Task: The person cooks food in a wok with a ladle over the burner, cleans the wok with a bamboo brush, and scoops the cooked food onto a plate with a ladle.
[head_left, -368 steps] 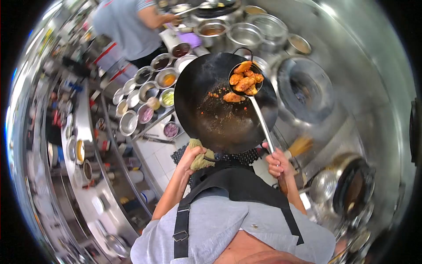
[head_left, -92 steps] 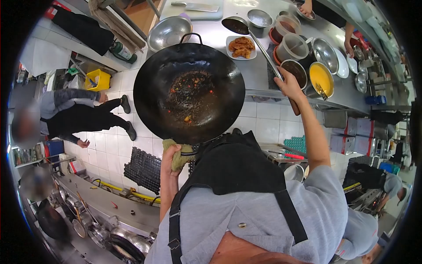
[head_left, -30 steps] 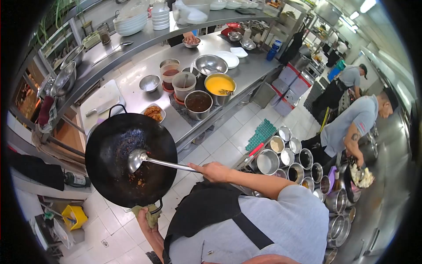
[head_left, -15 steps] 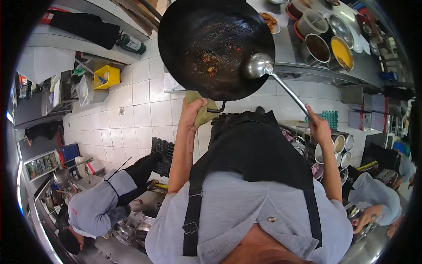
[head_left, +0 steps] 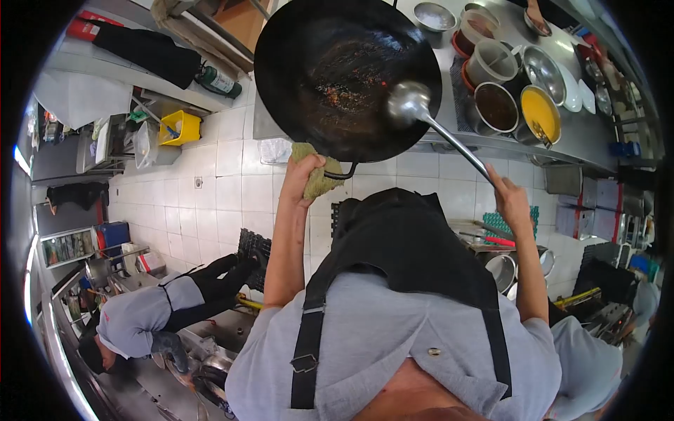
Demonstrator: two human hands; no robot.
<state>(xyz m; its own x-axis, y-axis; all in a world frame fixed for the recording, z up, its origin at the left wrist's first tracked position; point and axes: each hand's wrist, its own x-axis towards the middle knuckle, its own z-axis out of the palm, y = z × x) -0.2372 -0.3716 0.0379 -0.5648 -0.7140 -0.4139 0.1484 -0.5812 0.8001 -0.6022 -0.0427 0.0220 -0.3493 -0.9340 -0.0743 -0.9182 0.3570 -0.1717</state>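
A black wok (head_left: pixel 302 77) with dark oily residue and small red bits is held out in front of me. My left hand (head_left: pixel 303 175) is closed round a green cloth (head_left: pixel 321 181) at the wok's near loop handle (head_left: pixel 345 172). In my right hand (head_left: pixel 511 199) is the long handle of a metal ladle (head_left: pixel 410 102). The ladle's bowl lies over the right side of the wok, its rounded back facing up.
Beyond the wok stands a metal counter (head_left: pixel 441 135) with a pot of dark sauce (head_left: pixel 496 108), a pot of yellow liquid (head_left: pixel 539 109) and a small bowl (head_left: pixel 434 16). Co-workers (head_left: pixel 137 316) stand at lower left and lower right (head_left: pixel 583 365). A yellow bin (head_left: pixel 181 128) is at upper left.
Since a second ago my view has turned, and the ladle's bowl has gone from the wok's middle to its right side. In the last half second the wok has come to hide the plate of fried food.
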